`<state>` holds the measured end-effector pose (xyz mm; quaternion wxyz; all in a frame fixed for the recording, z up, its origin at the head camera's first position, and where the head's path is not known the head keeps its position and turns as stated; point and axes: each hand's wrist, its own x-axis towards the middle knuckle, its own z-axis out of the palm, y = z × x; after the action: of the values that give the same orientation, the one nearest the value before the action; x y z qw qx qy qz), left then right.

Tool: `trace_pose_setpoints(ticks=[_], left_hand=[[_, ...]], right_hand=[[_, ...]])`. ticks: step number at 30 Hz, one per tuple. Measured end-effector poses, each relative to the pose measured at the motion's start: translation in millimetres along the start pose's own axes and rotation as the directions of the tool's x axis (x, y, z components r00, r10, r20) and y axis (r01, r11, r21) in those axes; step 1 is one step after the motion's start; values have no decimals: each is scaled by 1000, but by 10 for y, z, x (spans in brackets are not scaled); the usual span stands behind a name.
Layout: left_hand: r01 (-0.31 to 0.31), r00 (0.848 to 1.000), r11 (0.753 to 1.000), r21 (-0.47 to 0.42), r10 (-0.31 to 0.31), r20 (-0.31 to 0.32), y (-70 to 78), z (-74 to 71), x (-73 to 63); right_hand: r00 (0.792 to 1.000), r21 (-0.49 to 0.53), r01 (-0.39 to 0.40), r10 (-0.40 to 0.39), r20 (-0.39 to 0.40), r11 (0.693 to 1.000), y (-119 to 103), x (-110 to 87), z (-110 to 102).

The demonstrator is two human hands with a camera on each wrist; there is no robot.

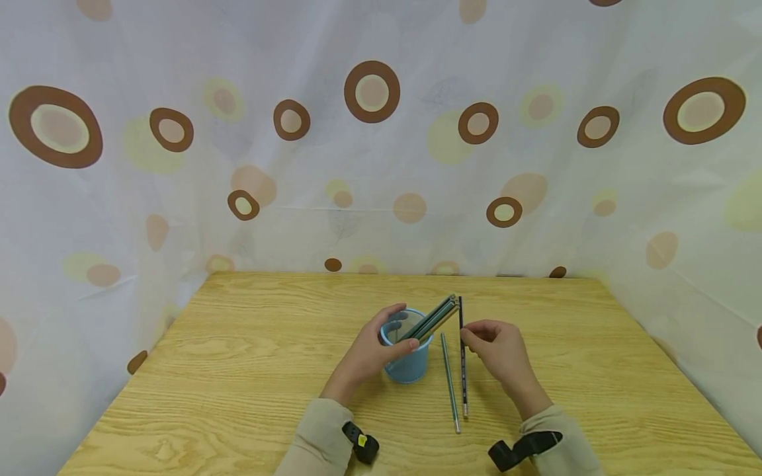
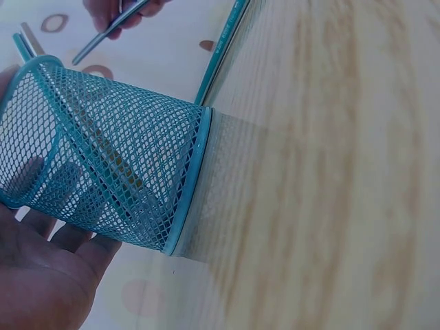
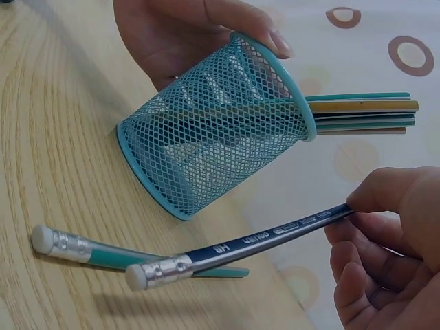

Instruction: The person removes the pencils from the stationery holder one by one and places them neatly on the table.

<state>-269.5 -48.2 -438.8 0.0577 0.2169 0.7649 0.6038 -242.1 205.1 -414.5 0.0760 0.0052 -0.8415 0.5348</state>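
A light blue mesh pencil cup (image 1: 407, 367) stands on the table, its rim and side gripped by my left hand (image 1: 372, 350). Several pencils (image 1: 430, 322) lean together out of the cup toward the right; their lower ends show through the mesh in the left wrist view. Between thumb and fingers, my right hand (image 1: 500, 350) pinches a dark blue pencil (image 3: 275, 235) with a white eraser end. In the right wrist view this pencil's eraser end is raised off the table. Left of it, a green pencil (image 1: 449, 380) with a white eraser lies on the wood.
The wooden table (image 1: 250, 370) extends around both hands. Behind it and along both sides hangs a pale curtain (image 1: 405, 165) with brown and yellow circles. Black straps with small devices (image 1: 518, 451) sit on both sleeves.
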Motion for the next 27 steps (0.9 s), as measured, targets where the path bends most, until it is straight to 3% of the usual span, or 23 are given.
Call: trace_pose_setpoints(ticks=[27], left_hand=[[11,1000,1000,-14,-11,0,-23,0,6]], right_hand=[[997,-44,-69,71,41,997,84,-29,82]])
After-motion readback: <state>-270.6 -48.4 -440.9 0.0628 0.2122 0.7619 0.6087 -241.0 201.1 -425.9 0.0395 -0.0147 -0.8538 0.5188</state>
